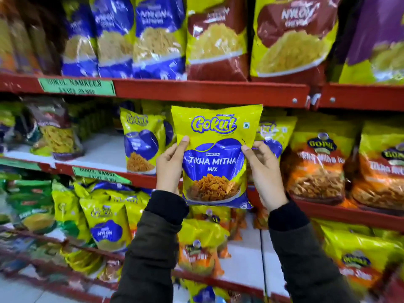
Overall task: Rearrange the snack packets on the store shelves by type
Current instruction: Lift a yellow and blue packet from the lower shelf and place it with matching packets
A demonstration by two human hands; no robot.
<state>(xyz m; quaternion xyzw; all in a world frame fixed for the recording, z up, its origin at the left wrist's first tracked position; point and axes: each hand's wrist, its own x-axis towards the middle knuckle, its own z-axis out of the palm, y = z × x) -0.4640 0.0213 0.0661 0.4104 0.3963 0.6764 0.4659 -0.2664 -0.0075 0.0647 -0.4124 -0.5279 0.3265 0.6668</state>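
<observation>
A yellow and blue Gokul Tikha Mitha Mix packet (pixel 215 158) is held upright in front of the middle shelf (pixel 140 179). My left hand (pixel 169 167) grips its left edge and my right hand (pixel 263 173) grips its right edge, thumbs on the front. A matching yellow and blue packet (pixel 142 143) stands on the shelf just left of it, and another (pixel 273 136) is partly hidden behind it on the right.
Orange and yellow packets (pixel 317 162) fill the middle shelf at right. Large blue packets (pixel 135 38) and maroon packets (pixel 216 38) line the top shelf. Mixed yellow, green and orange packets (pixel 105 224) crowd the lower shelves. White shelf surface (pixel 102 149) shows left of centre.
</observation>
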